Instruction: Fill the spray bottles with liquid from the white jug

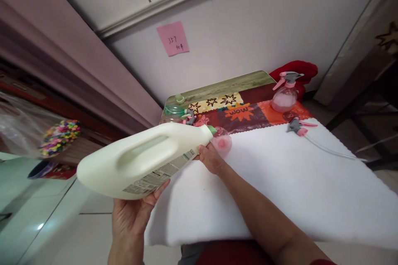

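A large pale green jug (155, 143) lies tilted in the air, its green spout (212, 130) over a round pink clear bottle (222, 143) on the table. My left hand (135, 213) supports the jug from beneath near its base. Around the jug's neck are the closed fingers of my right hand (211, 158). The neck and my right hand partly hide the pink bottle. To the right, a grey and pink spray head (298, 126) with a long clear tube rests on the white cloth (280, 174).
A spray bottle with pink liquid (284, 97) stands at the back right. Green (174, 111) and pink spray bottles lie at the back left. A green cap (179, 98) sits at the table's back edge, near the wall. A purple curtain (93, 62) hangs at the left.
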Demonstrator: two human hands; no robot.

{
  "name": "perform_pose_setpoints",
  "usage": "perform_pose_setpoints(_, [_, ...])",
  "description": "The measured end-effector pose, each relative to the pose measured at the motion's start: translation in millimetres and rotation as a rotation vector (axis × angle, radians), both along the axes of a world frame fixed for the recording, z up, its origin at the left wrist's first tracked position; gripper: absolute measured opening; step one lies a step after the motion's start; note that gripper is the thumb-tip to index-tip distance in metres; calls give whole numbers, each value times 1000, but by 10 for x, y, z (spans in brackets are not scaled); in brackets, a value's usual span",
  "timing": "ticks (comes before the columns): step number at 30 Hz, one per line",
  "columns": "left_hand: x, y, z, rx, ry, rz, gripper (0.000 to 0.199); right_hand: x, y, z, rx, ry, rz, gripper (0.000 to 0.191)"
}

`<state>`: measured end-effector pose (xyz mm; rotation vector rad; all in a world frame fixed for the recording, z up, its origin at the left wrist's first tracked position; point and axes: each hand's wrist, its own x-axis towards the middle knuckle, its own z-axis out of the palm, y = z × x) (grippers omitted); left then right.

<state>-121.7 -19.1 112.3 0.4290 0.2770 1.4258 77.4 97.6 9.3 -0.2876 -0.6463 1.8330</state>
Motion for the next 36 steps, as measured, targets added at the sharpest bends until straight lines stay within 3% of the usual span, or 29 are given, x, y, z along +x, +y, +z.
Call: perform_pose_setpoints(36, [17,0,14,-37,21,41,59,78,-16,82,14,-42,32,61])
